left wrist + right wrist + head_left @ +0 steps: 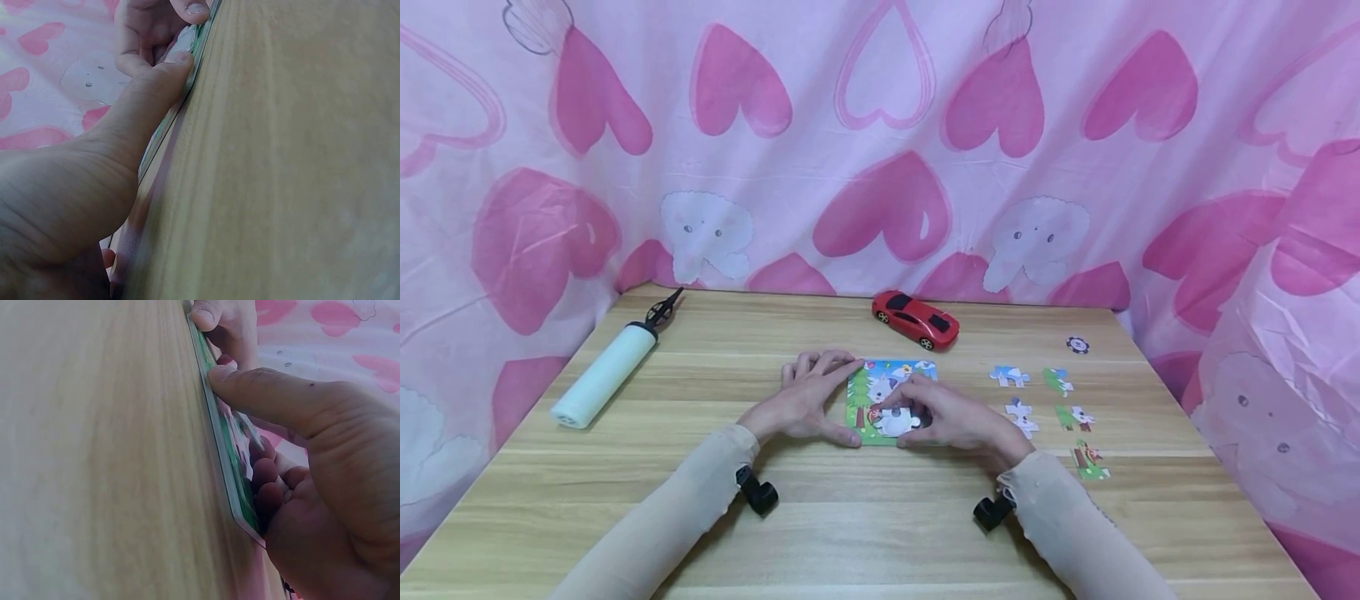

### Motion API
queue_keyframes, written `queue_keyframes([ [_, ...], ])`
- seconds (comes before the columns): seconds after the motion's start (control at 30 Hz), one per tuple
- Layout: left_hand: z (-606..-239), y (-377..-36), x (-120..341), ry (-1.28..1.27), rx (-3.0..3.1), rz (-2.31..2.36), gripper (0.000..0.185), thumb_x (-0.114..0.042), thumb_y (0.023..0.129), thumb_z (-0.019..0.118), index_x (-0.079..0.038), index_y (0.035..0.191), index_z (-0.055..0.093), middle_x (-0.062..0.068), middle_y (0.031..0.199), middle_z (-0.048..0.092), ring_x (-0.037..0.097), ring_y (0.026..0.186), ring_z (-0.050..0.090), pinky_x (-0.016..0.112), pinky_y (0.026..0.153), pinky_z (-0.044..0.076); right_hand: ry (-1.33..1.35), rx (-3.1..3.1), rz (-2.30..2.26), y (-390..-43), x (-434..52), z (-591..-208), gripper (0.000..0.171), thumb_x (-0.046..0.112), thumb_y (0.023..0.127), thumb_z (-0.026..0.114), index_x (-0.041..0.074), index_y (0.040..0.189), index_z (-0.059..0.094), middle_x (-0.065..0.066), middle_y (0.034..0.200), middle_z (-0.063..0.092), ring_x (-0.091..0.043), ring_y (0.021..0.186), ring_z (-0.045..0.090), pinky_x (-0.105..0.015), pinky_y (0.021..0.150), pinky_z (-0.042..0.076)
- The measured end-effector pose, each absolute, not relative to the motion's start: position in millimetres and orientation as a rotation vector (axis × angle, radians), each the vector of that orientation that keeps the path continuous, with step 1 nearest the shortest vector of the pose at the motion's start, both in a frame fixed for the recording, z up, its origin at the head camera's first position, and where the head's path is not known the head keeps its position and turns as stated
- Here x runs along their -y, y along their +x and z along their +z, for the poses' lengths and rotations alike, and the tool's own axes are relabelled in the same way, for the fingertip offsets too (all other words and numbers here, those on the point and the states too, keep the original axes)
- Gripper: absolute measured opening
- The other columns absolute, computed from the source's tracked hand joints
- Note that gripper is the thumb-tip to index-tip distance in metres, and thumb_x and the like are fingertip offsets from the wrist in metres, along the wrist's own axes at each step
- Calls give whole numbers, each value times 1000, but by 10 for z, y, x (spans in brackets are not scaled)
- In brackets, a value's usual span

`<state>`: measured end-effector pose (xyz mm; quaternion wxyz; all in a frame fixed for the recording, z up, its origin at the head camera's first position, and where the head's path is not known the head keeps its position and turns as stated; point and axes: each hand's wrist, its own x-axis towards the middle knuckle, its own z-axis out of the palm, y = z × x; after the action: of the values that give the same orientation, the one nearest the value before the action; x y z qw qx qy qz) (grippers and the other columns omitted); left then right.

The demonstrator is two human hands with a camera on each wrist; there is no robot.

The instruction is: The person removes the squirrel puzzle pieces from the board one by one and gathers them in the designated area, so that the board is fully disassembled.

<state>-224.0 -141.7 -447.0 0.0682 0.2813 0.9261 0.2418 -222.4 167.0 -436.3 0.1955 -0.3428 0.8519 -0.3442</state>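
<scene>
A small jigsaw board [859, 400] with a cartoon animal picture lies flat on the table. My left hand [805, 400] spans its left side, the fairly straight thumb at the near edge and index finger at the far edge. Over the right side, my right hand [951, 412] pinches a white puzzle piece [895, 422], which looks tilted in the right wrist view. The right thumb [256, 387] touches the board's near edge while the other fingers curl inward. Part of the picture is hidden under this hand.
Several loose puzzle pieces [1021, 417] lie right of the board, with a round chip [1078, 345] behind them. Beyond the board stands a red toy car [916, 320]. A pale hand pump [606, 375] lies at left. A pink heart-print curtain [880, 200] hangs behind the table.
</scene>
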Motion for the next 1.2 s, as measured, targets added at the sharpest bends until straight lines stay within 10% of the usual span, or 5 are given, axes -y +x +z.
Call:
queue_keyframes([
  [1.2,-4491,-2252,1419,854,-2794,708,129,-75,76,92,-20,177,34,6,176,31,37,147,27,51,102,25,-815,-2496,-1189,-2239,-1753,-4244,48,28,100,86,39,145,71,-1,120,55,-26,109,53,-35,87,50],
])
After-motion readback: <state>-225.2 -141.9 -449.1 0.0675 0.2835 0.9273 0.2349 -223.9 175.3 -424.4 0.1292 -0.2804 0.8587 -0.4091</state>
